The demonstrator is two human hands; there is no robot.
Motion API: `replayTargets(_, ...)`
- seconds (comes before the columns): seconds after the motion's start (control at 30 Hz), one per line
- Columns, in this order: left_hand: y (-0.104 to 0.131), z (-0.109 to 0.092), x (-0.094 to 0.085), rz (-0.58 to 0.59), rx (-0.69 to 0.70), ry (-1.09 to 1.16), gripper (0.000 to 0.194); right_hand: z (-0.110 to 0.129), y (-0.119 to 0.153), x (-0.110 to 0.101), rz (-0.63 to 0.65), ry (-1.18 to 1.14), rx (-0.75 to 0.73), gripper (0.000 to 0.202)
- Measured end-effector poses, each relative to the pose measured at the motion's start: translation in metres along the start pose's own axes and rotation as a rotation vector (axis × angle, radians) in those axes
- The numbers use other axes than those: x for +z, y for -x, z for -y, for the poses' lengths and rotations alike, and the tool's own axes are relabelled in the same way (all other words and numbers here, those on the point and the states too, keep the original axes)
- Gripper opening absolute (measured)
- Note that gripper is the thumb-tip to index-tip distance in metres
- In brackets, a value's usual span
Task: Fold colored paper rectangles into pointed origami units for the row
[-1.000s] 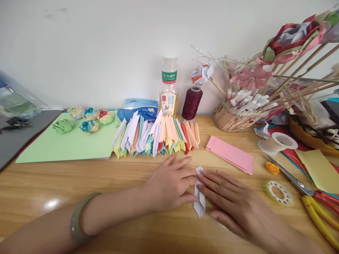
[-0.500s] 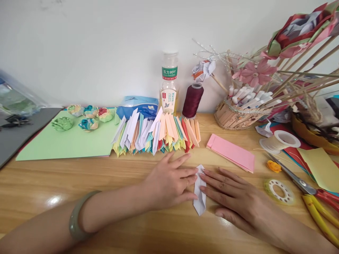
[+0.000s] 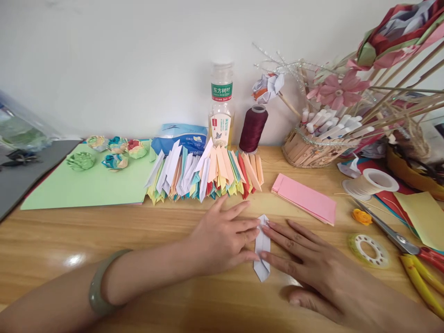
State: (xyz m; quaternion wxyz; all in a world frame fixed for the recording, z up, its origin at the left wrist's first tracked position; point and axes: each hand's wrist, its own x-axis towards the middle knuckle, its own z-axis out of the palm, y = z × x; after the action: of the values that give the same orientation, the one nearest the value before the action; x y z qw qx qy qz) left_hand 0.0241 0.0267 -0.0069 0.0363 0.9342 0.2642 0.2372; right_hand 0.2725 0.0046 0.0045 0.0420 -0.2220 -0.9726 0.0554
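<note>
A narrow strip of folded white paper [image 3: 262, 249] with pointed ends lies on the wooden table [image 3: 145, 263]. My left hand [image 3: 227, 233] rests at its left edge, fingers spread, fingertips touching the paper. From the other side my right hand [image 3: 308, 259] presses its fingertips on the right half of the strip, its fingers stretched out and the thumb apart. A row of folded paper pieces [image 3: 204, 175] in white, peach, yellow, blue and red stands beyond my left hand. Past my right hand lies a stack of pink paper [image 3: 305, 198].
Green sheets [image 3: 86, 189] at the left bear several paper flowers [image 3: 115, 162]. Behind stand a bottle [image 3: 221, 106], a tissue pack [image 3: 180, 138], maroon thread [image 3: 254, 129] and a basket [image 3: 312, 155] of markers. At right lie scissors [image 3: 402, 243], tape [image 3: 369, 249] and a white spool [image 3: 369, 184].
My right hand's lower fingers have slid slightly, and its thumb has moved down and away from the paper. My left hand stays almost still. The view has shifted a little.
</note>
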Motion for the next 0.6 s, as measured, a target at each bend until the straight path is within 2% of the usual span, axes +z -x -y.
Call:
replayTargets(0.3, 0.001, 0.000, 0.000, 0.011, -0.003, -0.007, 0.037, 0.002, -0.001, -0.009, 0.042, -0.050, -0.016, 0.074)
replayTargets(0.6, 0.001, 0.000, 0.000, -0.002, 0.005, -0.011, 0.043, 0.005, -0.002, -0.014, 0.026, -0.146, 0.017, 0.077)
